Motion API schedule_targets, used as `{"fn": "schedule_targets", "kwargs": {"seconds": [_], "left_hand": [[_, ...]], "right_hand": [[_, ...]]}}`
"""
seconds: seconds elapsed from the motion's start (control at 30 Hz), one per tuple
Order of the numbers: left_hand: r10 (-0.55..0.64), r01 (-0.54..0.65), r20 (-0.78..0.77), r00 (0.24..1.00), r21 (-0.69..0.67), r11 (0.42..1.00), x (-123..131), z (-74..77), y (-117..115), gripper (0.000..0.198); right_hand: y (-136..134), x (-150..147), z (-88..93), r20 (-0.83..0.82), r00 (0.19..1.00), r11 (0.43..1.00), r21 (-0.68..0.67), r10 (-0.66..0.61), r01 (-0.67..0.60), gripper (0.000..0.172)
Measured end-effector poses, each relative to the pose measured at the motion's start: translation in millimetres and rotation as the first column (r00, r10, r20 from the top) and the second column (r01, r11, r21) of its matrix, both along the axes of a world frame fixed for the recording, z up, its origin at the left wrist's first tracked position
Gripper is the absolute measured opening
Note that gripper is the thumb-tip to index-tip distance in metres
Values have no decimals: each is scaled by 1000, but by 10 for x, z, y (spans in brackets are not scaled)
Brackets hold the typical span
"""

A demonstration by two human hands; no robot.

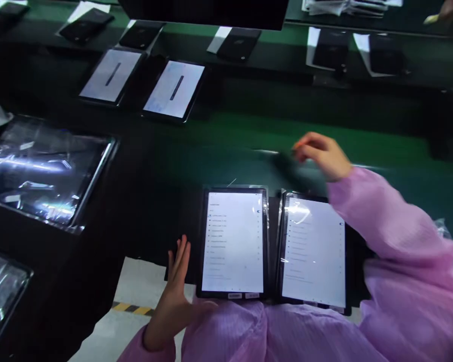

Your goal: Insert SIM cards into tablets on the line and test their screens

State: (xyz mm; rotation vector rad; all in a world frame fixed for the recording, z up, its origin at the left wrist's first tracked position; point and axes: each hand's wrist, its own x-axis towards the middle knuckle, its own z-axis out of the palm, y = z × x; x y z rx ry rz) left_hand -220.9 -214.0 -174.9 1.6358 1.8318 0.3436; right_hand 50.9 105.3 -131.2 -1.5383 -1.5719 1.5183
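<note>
Two tablets lie side by side at the near edge of the dark table, both screens lit with a white list page. Beside the left tablet (234,251) is my left hand (175,299), open, its fingers stretched out along the tablet's left side. The right tablet (313,256) is partly covered by my pink sleeve. Above its top edge hovers my right hand (324,156), thumb and fingers pinched together. Something small and orange shows at its fingertips; blur hides what it is. A dark smear lies just below that hand.
Two lit tablets, one (111,75) and another (175,90), lie farther back. At left are a plastic-wrapped tablet (45,171) and another wrapped device (2,291). Several dark devices with white papers line the back shelf (279,55). A blurred hand (451,12) shows at top right.
</note>
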Motion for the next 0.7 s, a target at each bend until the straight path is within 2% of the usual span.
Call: {"fn": "schedule_targets", "kwargs": {"seconds": [0.03, 0.1, 0.13, 0.17, 0.23, 0.27, 0.33, 0.37, 0.43, 0.5, 0.53, 0.57, 0.63, 0.7], "left_hand": [[8, -8, -1, 1000, -9, 1000, 36, 66, 69, 138], [3, -2, -13, 1000, 64, 998, 205, 193, 260, 128], [-25, 27, -20, 999, 124, 992, 336, 245, 383, 123], [-78, 81, -26, 997, 187, 979, 491, 285, 522, 118], [-237, 242, -52, 970, 268, 932, 837, 330, 831, 110], [-316, 324, -76, 946, 280, 904, 1004, 337, 986, 106], [-430, 452, -140, 892, 265, 852, 1287, 336, 1248, 100], [-463, 494, -177, 869, 248, 833, 1393, 334, 1335, 100], [-508, 556, -245, 826, 198, 807, 1538, 330, 1391, 116], [-546, 599, -295, 784, 131, 790, 1616, 316, 1291, 145], [-567, 618, -309, 763, 91, 781, 1639, 301, 1199, 157], [-591, 637, -320, 741, 52, 769, 1655, 280, 1092, 165], [-632, 672, -347, 693, -9, 741, 1677, 229, 877, 171], [-641, 691, -403, 653, -30, 722, 1695, 184, 713, 169]], "right_hand": [[-86, 379, 100, 134, 985, 982, 171, -105, 82, 13], [-409, 1191, 192, 279, 930, 952, 258, -238, 166, 13], [-617, 1570, 169, 442, 836, 931, 303, -325, 201, 17], [-829, 1901, 104, 596, 727, 936, 287, -341, 204, 22], [-1183, 2365, -96, 679, 644, 936, 271, -353, 227, 25], [-1298, 2487, -197, 705, 604, 929, 284, -371, 238, 28], [-1378, 2528, -335, 694, 554, 887, 391, -460, 247, 39], [-1347, 2462, -359, 659, 570, 865, 446, -491, 229, 46], [-1181, 2210, -334, 554, 707, 859, 490, -439, 150, 53], [-938, 1881, -273, 443, 871, 906, 423, -213, 7, 46], [-812, 1717, -253, 392, 918, 934, 348, -62, -86, 44], [-692, 1569, -247, 335, 938, 948, 264, 84, -179, 43], [-502, 1345, -283, 198, 929, 934, 113, 313, -339, 46], [-396, 1237, -352, 86, 904, 907, 16, 419, -422, 48]]}}
